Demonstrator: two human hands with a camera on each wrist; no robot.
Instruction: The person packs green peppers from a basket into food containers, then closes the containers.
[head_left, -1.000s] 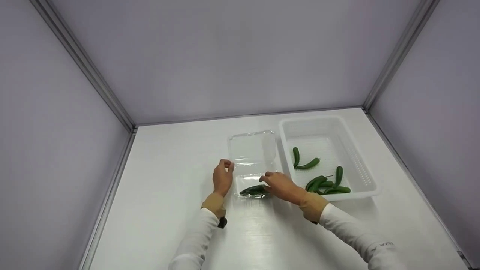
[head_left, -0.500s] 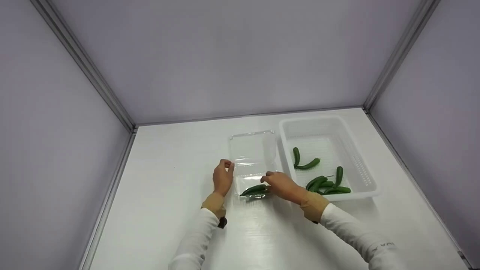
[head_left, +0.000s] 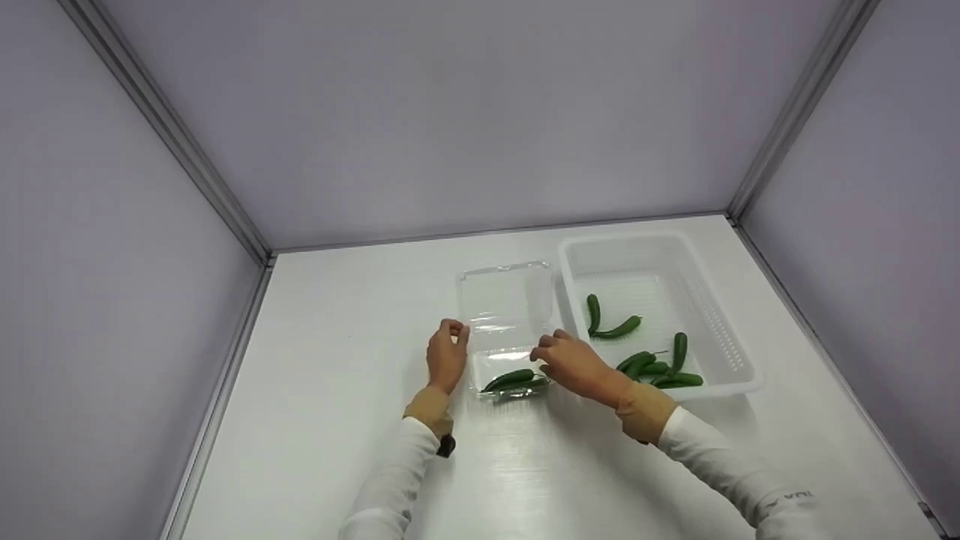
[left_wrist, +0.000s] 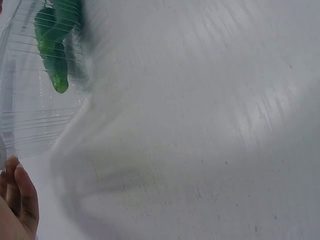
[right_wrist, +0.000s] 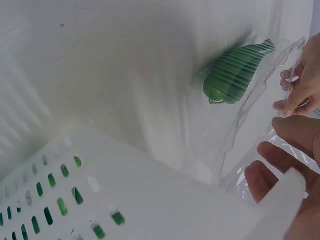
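Clear plastic clamshell box (head_left: 504, 330), lid open, green peppers (head_left: 513, 381) inside, between both hands.
Left hand (head_left: 447, 358) pinched its left edge; right hand (head_left: 570, 364), fingers loosely curled, hovered at its right edge beside white basket (head_left: 720, 322).

The scene is viewed from above and behind by the head camera, angled down at the white table (head_left: 337, 420). The left wrist view is held very close to the tabletop, and is seemingly motion-blurred. The clear clamshell box (head_left: 504, 330) with peppers (right_wrist: 235, 75) is shared by all views.
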